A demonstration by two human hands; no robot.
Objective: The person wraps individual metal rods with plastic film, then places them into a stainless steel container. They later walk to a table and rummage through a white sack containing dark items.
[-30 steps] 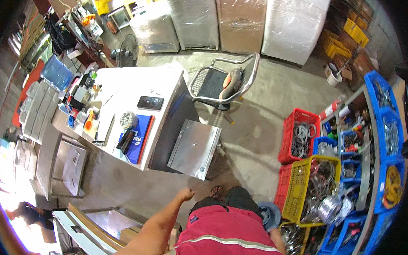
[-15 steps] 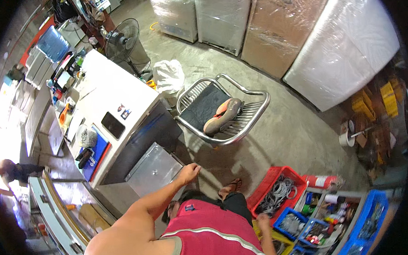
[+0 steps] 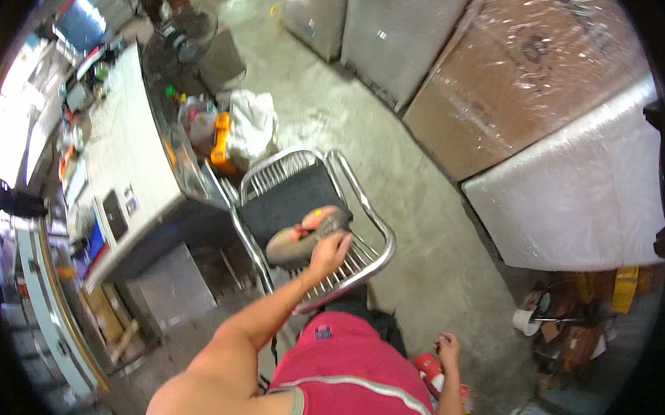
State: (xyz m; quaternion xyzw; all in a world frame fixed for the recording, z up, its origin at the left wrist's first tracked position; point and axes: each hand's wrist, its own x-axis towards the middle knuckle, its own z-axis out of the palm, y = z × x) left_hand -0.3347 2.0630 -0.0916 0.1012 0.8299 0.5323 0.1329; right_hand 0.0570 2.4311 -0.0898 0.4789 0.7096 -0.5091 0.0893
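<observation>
A grey and orange curved cushion, like a neck pillow (image 3: 293, 245), lies on a metal-tube chair (image 3: 380, 254) with a black pad (image 3: 291, 198). My left hand (image 3: 330, 256) is stretched over the chair's slats, its curled fingers at the cushion's near right end. Whether they grip it is hidden from this side. My right hand (image 3: 447, 347) hangs low at my right side, fingers loosely bent and slightly apart, with nothing seen in it. Just below and left of that hand shows a red cylinder (image 3: 429, 365) with a white band, partly covered by my arm.
On the left stands a long white-topped desk (image 3: 128, 117) carrying a dark phone (image 3: 115, 215). A fan (image 3: 181, 46), a white bag (image 3: 251, 125) and an orange object (image 3: 222, 142) are behind the chair. Wrapped boxes (image 3: 521, 77) line the right, with a white-handled pole (image 3: 525, 321) nearer.
My view has swung right and toward the chair. My left hand has reached forward from beside the desk to the cushion. The bins of parts at lower right have left the view.
</observation>
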